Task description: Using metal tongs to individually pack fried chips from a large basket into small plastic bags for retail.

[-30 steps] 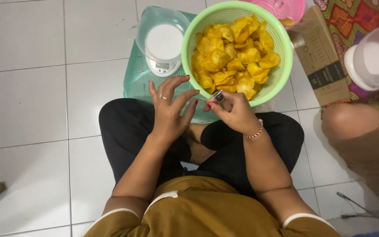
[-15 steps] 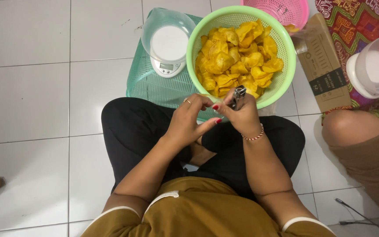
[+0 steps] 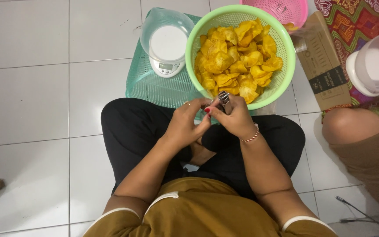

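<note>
My right hand (image 3: 234, 117) grips a small metal stapler (image 3: 224, 97) just in front of my crossed legs. My left hand (image 3: 188, 122) meets it, fingertips pinching at the stapler's front end. Both hands hover at the near rim of a green perforated bowl (image 3: 282, 72) filled with yellow chips (image 3: 237, 59). A beaded bracelet circles my right wrist and a ring sits on my left hand.
A white kitchen scale (image 3: 166, 46) rests on an upturned teal basket (image 3: 152, 87) left of the bowl. A pink basket (image 3: 281, 9), a brown carton (image 3: 323, 61) and a clear lidded jar (image 3: 376, 66) stand to the right. Another person's knee (image 3: 352, 125) is at right.
My left hand, earlier spread open over my lap, has closed in and joined the right hand at the stapler. Both hands have lifted slightly toward the bowl's rim.
</note>
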